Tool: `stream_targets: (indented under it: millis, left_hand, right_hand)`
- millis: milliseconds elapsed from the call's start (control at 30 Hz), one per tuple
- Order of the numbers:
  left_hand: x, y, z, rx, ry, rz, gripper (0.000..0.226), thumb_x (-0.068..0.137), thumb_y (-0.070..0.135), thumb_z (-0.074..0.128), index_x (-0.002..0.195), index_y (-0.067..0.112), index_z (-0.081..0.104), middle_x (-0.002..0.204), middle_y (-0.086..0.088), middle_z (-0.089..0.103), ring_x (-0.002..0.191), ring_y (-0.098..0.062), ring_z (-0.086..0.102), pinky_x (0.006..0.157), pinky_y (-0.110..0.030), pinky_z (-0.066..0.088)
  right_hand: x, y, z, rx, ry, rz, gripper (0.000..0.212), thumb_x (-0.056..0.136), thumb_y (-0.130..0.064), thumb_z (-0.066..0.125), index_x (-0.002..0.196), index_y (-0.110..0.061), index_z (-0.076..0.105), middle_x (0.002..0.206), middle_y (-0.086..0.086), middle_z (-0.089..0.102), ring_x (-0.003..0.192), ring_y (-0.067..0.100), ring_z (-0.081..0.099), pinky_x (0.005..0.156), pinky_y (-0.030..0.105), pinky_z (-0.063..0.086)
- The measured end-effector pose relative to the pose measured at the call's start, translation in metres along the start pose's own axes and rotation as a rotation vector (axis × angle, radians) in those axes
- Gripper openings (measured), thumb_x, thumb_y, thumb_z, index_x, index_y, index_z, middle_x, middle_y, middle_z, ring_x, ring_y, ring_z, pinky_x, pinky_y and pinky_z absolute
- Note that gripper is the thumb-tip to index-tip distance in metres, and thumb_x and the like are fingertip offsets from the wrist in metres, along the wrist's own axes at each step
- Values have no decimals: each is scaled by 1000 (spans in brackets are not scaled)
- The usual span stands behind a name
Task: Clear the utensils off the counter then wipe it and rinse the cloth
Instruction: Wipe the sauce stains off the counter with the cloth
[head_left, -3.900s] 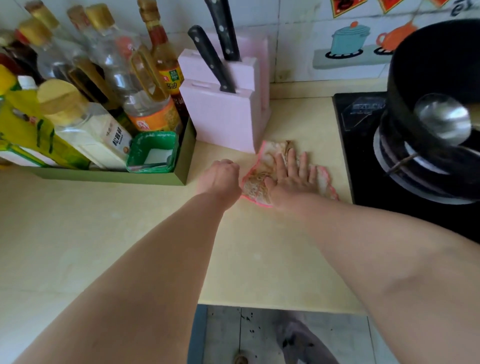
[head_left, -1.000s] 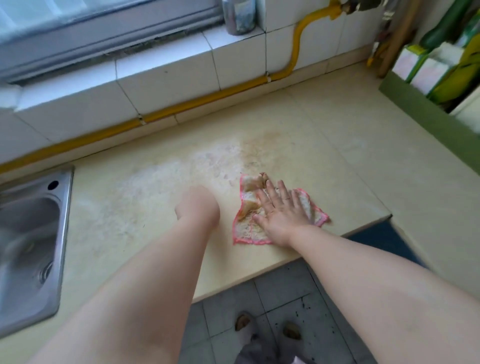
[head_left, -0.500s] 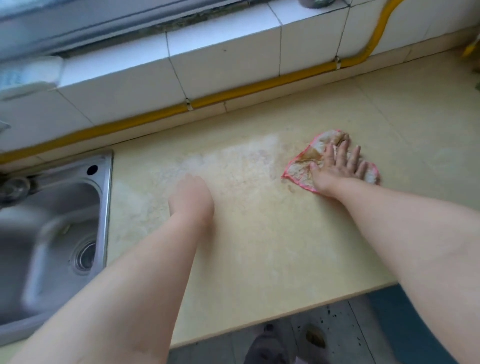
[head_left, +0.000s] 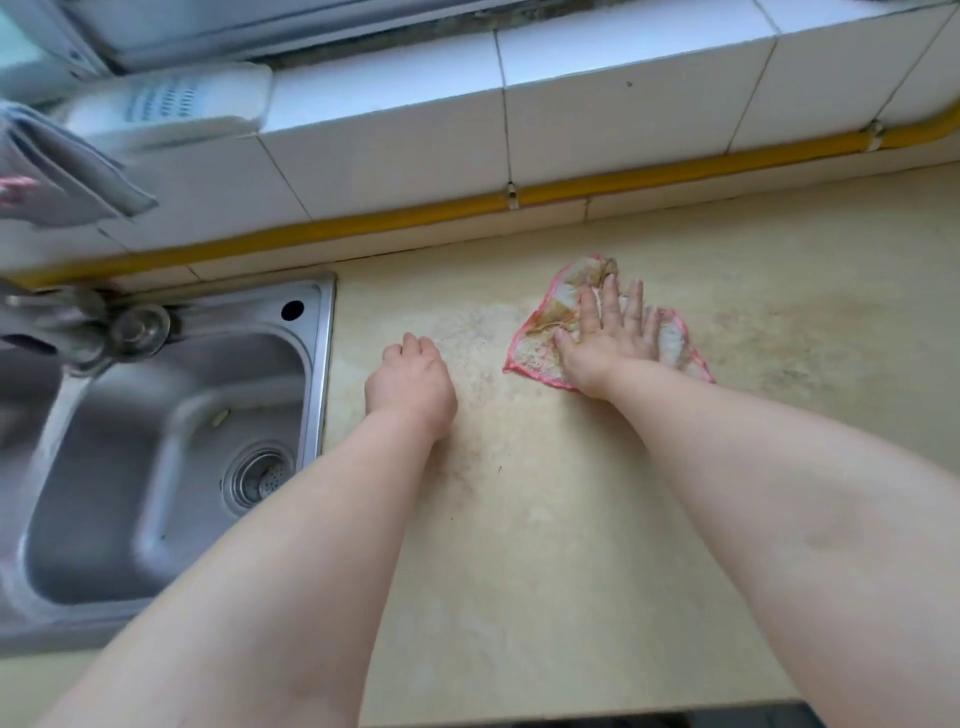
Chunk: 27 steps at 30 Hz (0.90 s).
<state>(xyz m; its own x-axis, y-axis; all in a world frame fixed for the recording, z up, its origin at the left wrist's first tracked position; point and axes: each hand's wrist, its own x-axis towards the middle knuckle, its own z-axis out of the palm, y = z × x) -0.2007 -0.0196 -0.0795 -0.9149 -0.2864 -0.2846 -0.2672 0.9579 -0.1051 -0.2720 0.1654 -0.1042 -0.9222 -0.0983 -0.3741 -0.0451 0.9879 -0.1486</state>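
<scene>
We are pressing our right hand (head_left: 608, 338) flat on a crumpled, stained beige cloth with a pink hem (head_left: 675, 345). Its fingers (head_left: 611, 297) are lying straight and slightly spread on the fabric, pointing toward the back edge of the counter. The cloth is lying on the pale yellow stone-look counter (head_left: 545, 545), nearer its back edge than its front edge and well to the right of the sink. We are resting our left hand (head_left: 410, 384) on the bare counter just beside the sink's right rim. Its fingers (head_left: 415, 347) are curling under into a loose fist and holding nothing. A whitish, smeared patch (head_left: 483, 322) is showing on the counter between the two hands. The stainless steel sink (head_left: 324, 364) is sitting at the counter's left end, with a round metal drain strainer (head_left: 260, 478) in its basin. A blurred metal faucet (head_left: 78, 332) is standing at its back left. A yellow pipe (head_left: 623, 184) is running along the white tiled ledge (head_left: 389, 140) behind the counter. A grey cloth (head_left: 57, 171) is hanging at the upper left.
</scene>
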Motion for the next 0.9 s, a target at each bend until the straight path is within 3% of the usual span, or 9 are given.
stream_targets:
  millis: [200, 300, 433, 633, 900]
  left_hand:
    - [-6, -18, -4, -97, -16, 67, 54, 90, 0, 34, 142, 10, 34, 149, -5, 33, 136, -23, 33, 103, -37, 37]
    - [-23, -21, 1, -121, -5, 12, 57, 91, -2, 33, 147, 10, 30, 154, -3, 28, 142, -20, 26, 109, -36, 33]
    - [-55, -18, 8, -101, -7, -50, 50, 92, -1, 35, 140, 11, 40, 149, -4, 37, 135, -23, 37, 104, -37, 38]
    - [-111, -15, 10, -34, -98, -141, 34, 88, 1, 40, 114, 12, 59, 118, -10, 62, 108, -30, 60, 77, -32, 44]
    - [-188, -26, 23, -64, -116, -148, 33, 89, 5, 43, 113, 15, 63, 120, -10, 62, 110, -30, 59, 83, -33, 47]
  right_hand:
    - [-27, -44, 19, -63, -27, -232, 70, 98, -55, 18, 152, -23, -11, 158, 2, -26, 143, 29, -30, 115, 48, -16]
    - [-47, -53, 29, -96, -55, -338, 70, 98, -55, 18, 153, -23, -11, 158, 2, -26, 143, 27, -30, 116, 47, -17]
    - [-74, -46, 37, -122, -98, -427, 69, 98, -53, 20, 153, -24, -11, 158, 1, -26, 143, 26, -31, 115, 46, -18]
    - [-135, -28, 55, -156, -143, -506, 70, 98, -54, 19, 153, -23, -12, 157, 2, -28, 142, 26, -32, 114, 45, -19]
    - [-196, -26, 81, -215, -162, -601, 75, 95, -62, 18, 152, -25, -14, 156, 1, -30, 140, 26, -35, 114, 46, -20]
